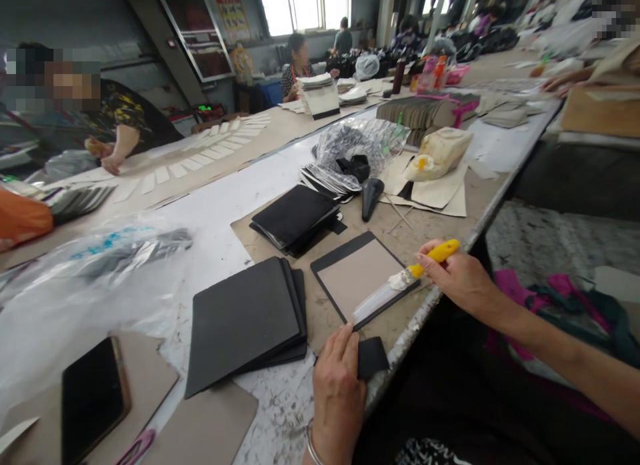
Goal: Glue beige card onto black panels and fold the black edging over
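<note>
My right hand (463, 278) is closed around the yellow handle of a paintbrush (436, 255). White paste coats its bristles, which touch a beige-faced panel with black borders (353, 271). A wet white streak runs along the panel's near side. At the panel's near left corner, the closed fingers of my left hand (340, 378) pinch or press the edge; the thumb is partly hidden. A small black piece (373, 357) sticks out beside that hand, and whether the hand holds it I cannot tell. Left of the panel lies a stack of dark grey boards (245, 318).
Behind the panel are black covers (295, 215), a black cone-shaped piece (371, 198) and a cut-open paste container (443, 153). A phone (93, 398) and plastic sheeting (100, 271) lie left. The table edge (415, 325) runs close by me. Other people work across the table.
</note>
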Demonstrator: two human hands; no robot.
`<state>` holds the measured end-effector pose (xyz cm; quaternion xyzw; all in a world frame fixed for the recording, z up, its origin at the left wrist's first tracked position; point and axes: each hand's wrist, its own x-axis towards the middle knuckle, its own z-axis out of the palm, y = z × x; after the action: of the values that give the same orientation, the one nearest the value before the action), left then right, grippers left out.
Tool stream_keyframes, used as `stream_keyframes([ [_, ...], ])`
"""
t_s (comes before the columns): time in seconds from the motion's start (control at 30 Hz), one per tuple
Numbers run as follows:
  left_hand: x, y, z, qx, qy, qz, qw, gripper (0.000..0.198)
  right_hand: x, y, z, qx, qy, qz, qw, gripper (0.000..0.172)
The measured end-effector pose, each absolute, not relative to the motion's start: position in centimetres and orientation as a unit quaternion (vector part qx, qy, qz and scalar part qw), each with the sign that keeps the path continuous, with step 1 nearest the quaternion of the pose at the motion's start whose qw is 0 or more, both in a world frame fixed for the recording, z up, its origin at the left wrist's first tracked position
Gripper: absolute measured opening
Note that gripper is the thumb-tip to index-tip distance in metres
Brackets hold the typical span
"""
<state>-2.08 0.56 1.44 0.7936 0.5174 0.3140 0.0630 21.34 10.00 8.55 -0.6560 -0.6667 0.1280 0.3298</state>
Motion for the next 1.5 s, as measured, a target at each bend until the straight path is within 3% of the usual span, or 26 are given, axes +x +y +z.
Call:
stream_keyframes([
  [0.37, -2.2, 0.5, 1.3, 0.793, 0.506, 0.332, 0.061, 0.058, 20.8, 8.0, 9.6, -0.574, -0.748, 0.053, 0.329, 0.013],
  [0.8, -2.1, 0.1, 1.8, 0.785, 0.515, 0.333, 0.084, 0.055, 14.0, 6.4, 8.4, -0.564, -0.664, 0.317, 0.375, 0.026],
  [1.13, -2.1, 0.1, 1.9, 0.788, 0.518, 0.322, 0.088, 0.062, 15.4, 6.9, 8.8, -0.587, -0.682, 0.236, 0.367, 0.022],
  [1.5, -2.1, 0.2, 1.3, 0.790, 0.516, 0.327, 0.052, 0.061, 22.5, 8.8, 8.5, -0.638, -0.684, 0.063, 0.346, 0.018],
])
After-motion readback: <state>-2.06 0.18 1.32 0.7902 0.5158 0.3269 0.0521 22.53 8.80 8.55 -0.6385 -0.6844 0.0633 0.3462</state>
